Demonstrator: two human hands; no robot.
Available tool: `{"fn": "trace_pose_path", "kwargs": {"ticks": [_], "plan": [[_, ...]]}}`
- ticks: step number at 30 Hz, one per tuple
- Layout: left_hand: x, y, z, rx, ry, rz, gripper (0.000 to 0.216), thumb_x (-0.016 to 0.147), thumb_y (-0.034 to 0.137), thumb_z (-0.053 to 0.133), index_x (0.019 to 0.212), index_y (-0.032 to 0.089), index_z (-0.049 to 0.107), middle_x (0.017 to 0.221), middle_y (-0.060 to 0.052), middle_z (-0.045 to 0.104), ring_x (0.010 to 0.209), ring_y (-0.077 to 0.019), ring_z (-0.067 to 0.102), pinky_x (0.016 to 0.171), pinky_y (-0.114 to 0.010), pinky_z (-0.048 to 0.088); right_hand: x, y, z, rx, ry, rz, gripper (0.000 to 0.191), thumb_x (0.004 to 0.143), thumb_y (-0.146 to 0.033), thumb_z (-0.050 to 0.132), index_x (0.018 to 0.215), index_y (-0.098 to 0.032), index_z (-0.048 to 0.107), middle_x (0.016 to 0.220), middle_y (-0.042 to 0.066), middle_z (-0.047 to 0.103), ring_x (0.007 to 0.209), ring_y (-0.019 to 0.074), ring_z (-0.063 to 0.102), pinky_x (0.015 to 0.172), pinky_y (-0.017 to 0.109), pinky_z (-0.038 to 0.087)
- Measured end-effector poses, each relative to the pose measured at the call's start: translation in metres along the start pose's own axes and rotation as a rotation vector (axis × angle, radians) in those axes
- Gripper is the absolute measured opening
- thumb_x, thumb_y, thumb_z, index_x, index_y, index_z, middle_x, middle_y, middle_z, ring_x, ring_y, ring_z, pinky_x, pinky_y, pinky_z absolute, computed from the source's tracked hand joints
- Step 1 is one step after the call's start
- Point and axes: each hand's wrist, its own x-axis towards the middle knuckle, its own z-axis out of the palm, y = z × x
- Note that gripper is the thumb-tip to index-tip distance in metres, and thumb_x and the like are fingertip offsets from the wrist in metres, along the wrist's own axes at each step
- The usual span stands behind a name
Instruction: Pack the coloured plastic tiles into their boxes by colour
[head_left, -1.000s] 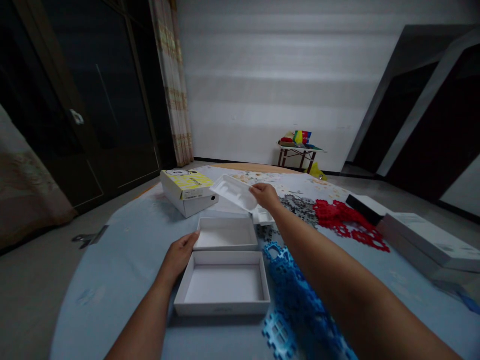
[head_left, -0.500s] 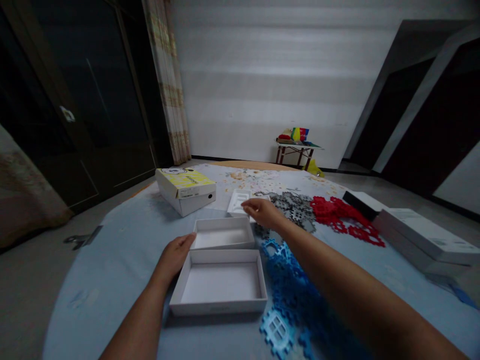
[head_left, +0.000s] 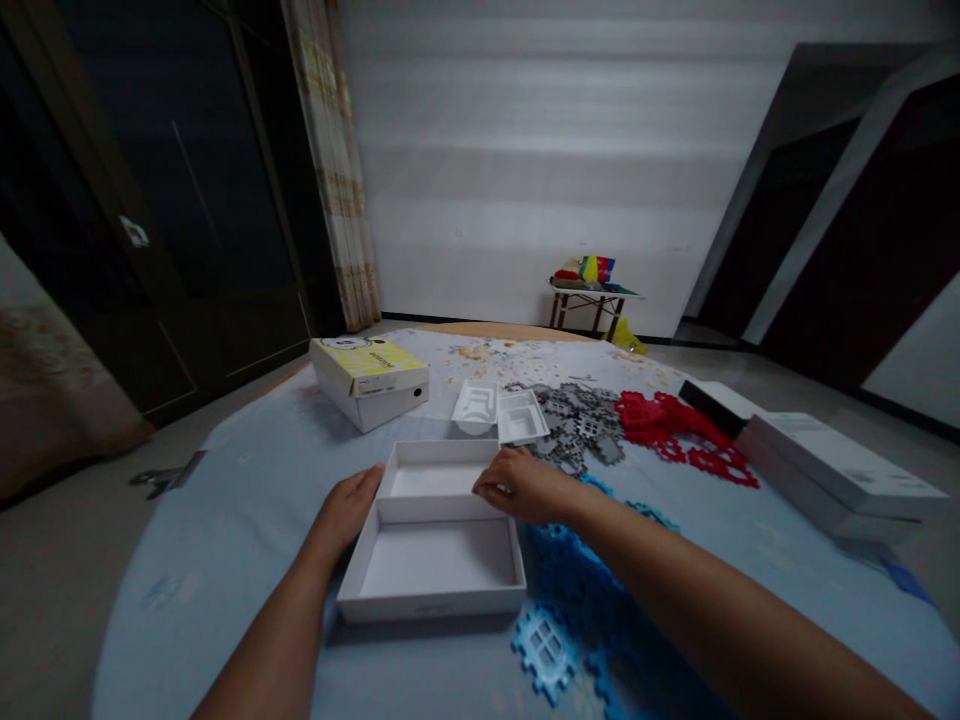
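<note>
Two shallow white open boxes stand one behind the other on the cloth. The back box [head_left: 416, 482] touches the far wall of the front box [head_left: 442, 605], and the insides of both look bare. My left hand [head_left: 351, 505] is closed at the left end of the back box, near where the two boxes meet. On the opposite side, my right hand [head_left: 529, 487] is closed, its curled fingertips at the right end of the back box by the front box's corner. Just beyond lie two white moulded inserts [head_left: 475, 405], [head_left: 523, 416], side by side.
Blue gear-edged plastic pieces [head_left: 546, 650] lie under and beside my right forearm. Grey pieces [head_left: 585, 420] and red pieces [head_left: 675, 430] are piled farther back. A yellow-and-white shoebox [head_left: 390, 395] stands at back left, white boxes [head_left: 847, 475] at right.
My right hand has come back toward me from the white inserts to the boxes' right side. The back box now sits snug against the front one. My left hand has barely moved.
</note>
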Motion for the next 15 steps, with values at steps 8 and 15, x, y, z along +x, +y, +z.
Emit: {"fn": "trace_pose_path", "kwargs": {"ticks": [8, 15], "plan": [[0.003, -0.003, -0.004, 0.024, -0.015, -0.02, 0.054, 0.071, 0.057, 0.042, 0.087, 0.013, 0.069, 0.093, -0.007, 0.071, 0.095, -0.0257, 0.06, 0.085, -0.028, 0.043, -0.009, 0.021, -0.014, 0.237, 0.205, 0.141, 0.029, 0.084, -0.021, 0.042, 0.096, -0.013, 0.067, 0.09, 0.008, 0.069, 0.082, 0.0163, 0.061, 0.072, 0.024, 0.043], [0.0, 0.005, -0.006, 0.021, -0.01, -0.047, 0.051, 0.07, 0.056, 0.042, 0.084, 0.016, 0.07, 0.096, -0.007, 0.071, 0.099, -0.0256, 0.059, 0.087, -0.028, 0.043, -0.015, 0.014, -0.01, 0.13, 0.153, 0.066, 0.025, 0.08, -0.02, 0.048, 0.094, -0.016, 0.068, 0.088, 0.006, 0.069, 0.086, 0.0172, 0.058, 0.079, 0.026, 0.042]]}}
